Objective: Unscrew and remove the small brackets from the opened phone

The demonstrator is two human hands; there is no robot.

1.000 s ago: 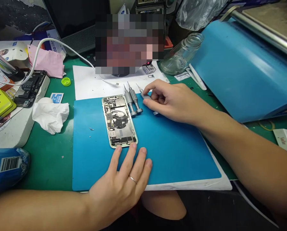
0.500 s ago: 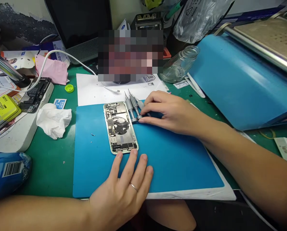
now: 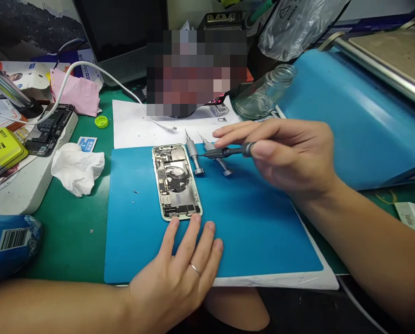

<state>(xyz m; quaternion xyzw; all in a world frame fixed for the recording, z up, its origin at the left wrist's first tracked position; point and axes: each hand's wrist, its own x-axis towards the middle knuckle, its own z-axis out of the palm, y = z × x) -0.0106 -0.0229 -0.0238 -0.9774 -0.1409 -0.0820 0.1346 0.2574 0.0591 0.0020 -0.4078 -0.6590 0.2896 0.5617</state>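
Grey screwdrivers: 1 (image 3: pixel 228 151) in right hand (image 3: pixel 287 155), 2 (image 3: pixel 194 157) lying.

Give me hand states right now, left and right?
Left hand: open, flat on the blue mat, fingers touching the bottom edge of the opened phone.
Right hand: closed on a screwdriver, tip pointing toward the phone.

A pixelated block (image 3: pixel 197 74) is blotting out whatever is sitting at the desk's far edge. The right hand (image 3: pixel 287 155) is covering the rear of the screwdriver (image 3: pixel 228 151). The blue packet (image 3: pixel 9 246) is running off the left edge, its print too small to read.
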